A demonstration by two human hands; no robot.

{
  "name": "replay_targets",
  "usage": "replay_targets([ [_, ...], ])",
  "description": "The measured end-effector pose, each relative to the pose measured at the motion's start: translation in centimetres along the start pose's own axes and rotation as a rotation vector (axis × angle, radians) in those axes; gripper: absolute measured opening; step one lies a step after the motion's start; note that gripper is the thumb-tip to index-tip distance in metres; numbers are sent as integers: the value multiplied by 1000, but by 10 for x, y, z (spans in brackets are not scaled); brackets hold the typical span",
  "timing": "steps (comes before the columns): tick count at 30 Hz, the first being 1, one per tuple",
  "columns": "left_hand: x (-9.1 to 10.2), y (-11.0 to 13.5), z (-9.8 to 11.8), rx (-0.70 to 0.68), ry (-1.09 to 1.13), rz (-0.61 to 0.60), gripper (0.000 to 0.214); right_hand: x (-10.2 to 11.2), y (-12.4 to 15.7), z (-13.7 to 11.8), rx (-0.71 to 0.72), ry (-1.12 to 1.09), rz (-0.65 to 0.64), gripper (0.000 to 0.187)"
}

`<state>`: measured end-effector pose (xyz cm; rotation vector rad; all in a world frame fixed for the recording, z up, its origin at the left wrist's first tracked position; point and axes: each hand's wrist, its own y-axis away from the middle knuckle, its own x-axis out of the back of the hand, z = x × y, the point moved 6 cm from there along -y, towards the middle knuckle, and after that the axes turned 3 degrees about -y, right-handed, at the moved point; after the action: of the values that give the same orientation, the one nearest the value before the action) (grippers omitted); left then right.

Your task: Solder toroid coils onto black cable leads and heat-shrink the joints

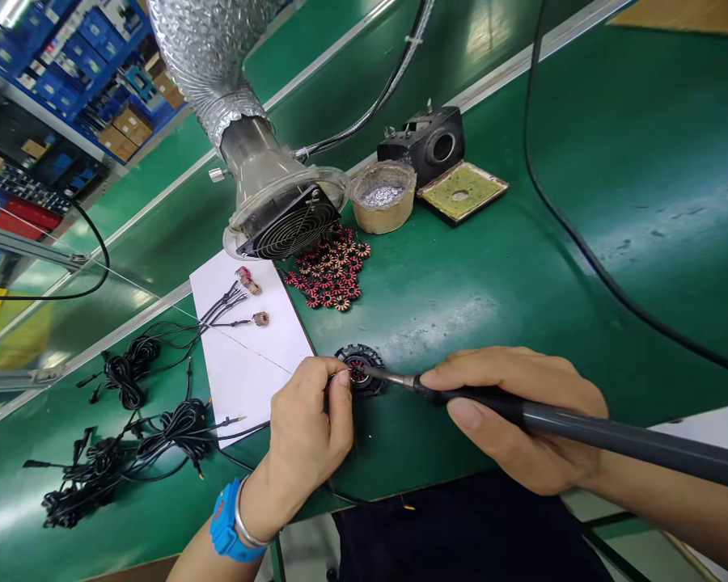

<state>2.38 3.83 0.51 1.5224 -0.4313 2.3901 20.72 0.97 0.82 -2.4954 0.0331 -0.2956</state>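
My right hand (522, 396) grips a soldering iron (619, 440) like a pen, its metal tip pointing left. The tip meets a black round part (370, 356) with a toothed rim and a red-wound coil in its middle. Thumb and forefinger of my left hand (306, 412) are pinched at that part's left edge. They hold a thin solder wire (248, 346), which stretches in from the upper left. A blue band and a silver bangle circle my left wrist. Exactly where the solder and tip touch is too small to tell.
Several small red-and-black wound coils (333, 279) lie beneath a fume extractor (291, 222). White paper (248, 396) carries two brownish coils and cable ends. Black cable bundles (179, 432) lie left. Behind stand a solder pot (385, 206), an iron stand (425, 145) and a yellow sponge (470, 186).
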Motion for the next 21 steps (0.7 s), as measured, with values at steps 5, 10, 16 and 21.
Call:
replay_targets([
  [5,0,0,0,-4,-7,3,12,-1,0,0,13,-9,-14,14],
  [10,0,0,0,10,-1,0,12,5,2,0,19,-23,51,16],
  [16,-1,1,-1,11,-7,-5,12,-9,-7,6,23,0,-43,21],
  [21,-2,4,1,-26,-41,27,11,-41,-16,17,33,90,-249,24],
])
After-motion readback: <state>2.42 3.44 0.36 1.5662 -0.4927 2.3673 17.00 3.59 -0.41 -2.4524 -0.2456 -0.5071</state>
